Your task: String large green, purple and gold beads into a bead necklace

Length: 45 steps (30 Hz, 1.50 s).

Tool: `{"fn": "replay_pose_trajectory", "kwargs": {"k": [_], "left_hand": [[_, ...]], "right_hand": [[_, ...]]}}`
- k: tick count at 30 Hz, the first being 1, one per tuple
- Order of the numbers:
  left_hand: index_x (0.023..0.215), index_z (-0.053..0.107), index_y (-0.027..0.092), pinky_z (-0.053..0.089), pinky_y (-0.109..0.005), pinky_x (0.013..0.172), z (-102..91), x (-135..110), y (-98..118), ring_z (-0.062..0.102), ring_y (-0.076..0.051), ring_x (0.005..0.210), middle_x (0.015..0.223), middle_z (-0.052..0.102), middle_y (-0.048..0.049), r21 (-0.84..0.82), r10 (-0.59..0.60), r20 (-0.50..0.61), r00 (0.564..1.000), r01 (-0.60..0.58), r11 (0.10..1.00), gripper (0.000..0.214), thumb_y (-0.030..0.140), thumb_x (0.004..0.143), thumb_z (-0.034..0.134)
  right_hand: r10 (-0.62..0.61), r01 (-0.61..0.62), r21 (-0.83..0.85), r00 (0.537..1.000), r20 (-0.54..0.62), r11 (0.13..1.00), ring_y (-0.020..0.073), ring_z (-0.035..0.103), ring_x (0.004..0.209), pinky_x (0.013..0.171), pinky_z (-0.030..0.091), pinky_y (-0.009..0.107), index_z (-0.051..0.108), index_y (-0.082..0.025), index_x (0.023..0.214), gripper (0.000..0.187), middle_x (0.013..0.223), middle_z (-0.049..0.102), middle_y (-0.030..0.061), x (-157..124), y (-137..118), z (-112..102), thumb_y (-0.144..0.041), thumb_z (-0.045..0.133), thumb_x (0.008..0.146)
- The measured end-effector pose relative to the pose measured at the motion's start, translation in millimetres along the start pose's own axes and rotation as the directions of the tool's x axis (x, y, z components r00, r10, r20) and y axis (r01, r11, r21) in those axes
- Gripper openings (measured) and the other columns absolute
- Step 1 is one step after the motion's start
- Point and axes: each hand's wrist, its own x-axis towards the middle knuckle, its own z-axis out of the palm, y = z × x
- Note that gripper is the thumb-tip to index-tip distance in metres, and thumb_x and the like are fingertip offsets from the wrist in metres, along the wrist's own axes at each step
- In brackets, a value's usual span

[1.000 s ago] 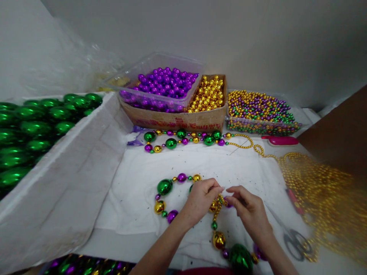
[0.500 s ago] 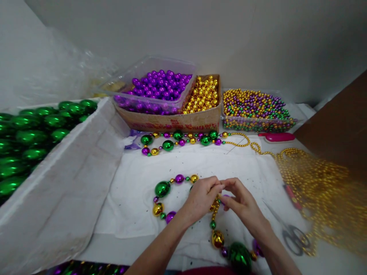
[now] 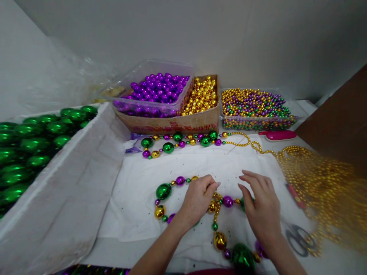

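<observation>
My left hand (image 3: 197, 196) is closed in a pinch above the bead necklace (image 3: 163, 191), which lies on the white cloth. What sits between its fingertips is too small to make out. Large green, gold and purple beads curve out on both sides of that hand, and thin gold bead strands (image 3: 217, 210) gather just below its fingers. My right hand (image 3: 262, 204) is off to the right, fingers spread and holding nothing, over part of the necklace. It partly hides a green bead and a purple one.
A foam box of big green beads (image 3: 34, 145) stands left. Behind are a plastic tub of purple beads (image 3: 160, 88), a cardboard box of gold beads (image 3: 202, 93) and a tub of small mixed beads (image 3: 255, 105). Another necklace (image 3: 205, 141), gold chains (image 3: 329, 183) and scissors (image 3: 299, 240) lie about.
My right hand has come away from my left, moving right, and its fingers have opened. My left hand stays pinched in nearly the same place. More of the necklace's right side shows.
</observation>
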Motion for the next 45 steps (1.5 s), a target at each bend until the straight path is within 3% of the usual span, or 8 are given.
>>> {"fn": "replay_pose_trajectory", "kwargs": {"k": [5, 7, 14, 23, 32, 38, 41, 45], "left_hand": [[0.063, 0.05, 0.018, 0.031, -0.024, 0.059, 2.2, 3, 8, 0.05, -0.013, 0.063, 0.061, 0.055, 0.0026, -0.013, 0.029, -0.001, 1.0, -0.029, 0.999, 0.024, 0.026, 0.086, 0.046], [0.065, 0.052, 0.018, 0.033, -0.024, 0.061, 0.7, 4, 9, 0.052, -0.014, 0.065, 0.064, 0.058, 0.0019, -0.035, 0.025, 0.003, 1.0, -0.025, 0.999, 0.024, 0.026, 0.086, 0.045], [0.06, 0.049, 0.017, 0.03, -0.023, 0.055, -2.4, 0, 4, 0.046, -0.012, 0.058, 0.056, 0.048, 0.0037, -0.142, -0.015, 0.014, 1.0, 0.017, 0.99, 0.028, 0.028, 0.086, 0.045], [0.061, 0.051, 0.017, 0.03, -0.023, 0.053, 0.7, -1, 3, 0.044, -0.012, 0.056, 0.053, 0.046, 0.004, -0.263, -0.048, 0.051, 0.998, 0.06, 0.963, 0.027, 0.03, 0.084, 0.046], [0.064, 0.051, 0.018, 0.032, -0.025, 0.06, -10.2, -8, 2, 0.049, -0.013, 0.063, 0.062, 0.054, 0.0012, -0.137, 0.074, 0.051, 0.996, -0.066, 0.988, 0.026, 0.027, 0.087, 0.044], [0.061, 0.049, 0.018, 0.031, -0.024, 0.058, -9.1, -8, 4, 0.048, -0.013, 0.06, 0.058, 0.051, 0.0023, -0.162, 0.034, 0.041, 0.999, -0.027, 0.986, 0.029, 0.03, 0.087, 0.045], [0.06, 0.049, 0.017, 0.03, -0.024, 0.056, -7.9, -8, 3, 0.046, -0.012, 0.058, 0.056, 0.049, 0.0028, -0.182, -0.002, 0.021, 1.0, 0.006, 0.983, 0.029, 0.03, 0.085, 0.046], [0.061, 0.053, 0.017, 0.029, -0.024, 0.053, -6.7, -8, 2, 0.044, -0.012, 0.055, 0.054, 0.048, 0.0032, -0.24, -0.034, 0.051, 0.998, 0.046, 0.97, 0.029, 0.031, 0.085, 0.046]], "right_hand": [[0.13, -0.22, 0.356, 0.957, 0.26, 0.908, 0.0201, 0.058, 0.099, 0.077, 0.05, 0.033, 0.05, -0.023, 0.12, 0.037, 0.115, 0.06, 0.0065, -6, -18, 21, -0.012, 0.049, 0.085], [0.142, -0.235, 0.383, 0.956, 0.257, 0.893, 0.0193, 0.06, 0.09, 0.072, 0.051, 0.031, 0.051, -0.021, 0.117, 0.034, 0.106, 0.063, 0.0069, -9, -19, 34, -0.012, 0.051, 0.084], [-0.103, 0.088, 0.195, 0.992, 0.07, 0.977, 0.0198, 0.057, 0.072, 0.062, 0.047, 0.032, 0.054, -0.02, 0.121, 0.033, 0.081, 0.064, 0.0062, -14, -5, 39, -0.014, 0.048, 0.089], [-0.183, 0.178, 0.088, 0.982, 0.044, 0.98, 0.0169, 0.056, 0.063, 0.056, 0.043, 0.029, 0.059, -0.018, 0.1, 0.016, 0.072, 0.064, 0.0029, -19, -4, 33, -0.012, 0.053, 0.087], [-0.09, 0.023, 0.229, 0.954, 0.285, 0.973, 0.0207, 0.054, 0.087, 0.072, 0.044, 0.032, 0.062, -0.022, 0.078, 0.012, 0.088, 0.063, 0.0045, 8, -7, 3, -0.017, 0.055, 0.086], [0.195, -0.445, 0.467, 0.849, 0.491, 0.764, 0.0136, 0.049, 0.06, 0.053, 0.039, 0.024, 0.052, -0.021, 0.076, 0.012, 0.068, 0.051, -0.0011, 6, -10, 11, -0.027, 0.052, 0.086], [0.263, -0.497, 0.504, 0.845, 0.465, 0.706, 0.0111, 0.044, 0.054, 0.049, 0.036, 0.023, 0.051, -0.022, 0.093, 0.016, 0.07, 0.051, -0.0035, -1, -12, 18, -0.031, 0.059, 0.082], [0.279, -0.41, 0.385, 0.894, 0.352, 0.827, 0.0106, 0.04, 0.049, 0.048, 0.031, 0.023, 0.054, -0.021, 0.089, 0.014, 0.058, 0.044, -0.0066, -9, -19, 25, -0.027, 0.061, 0.079]]}}
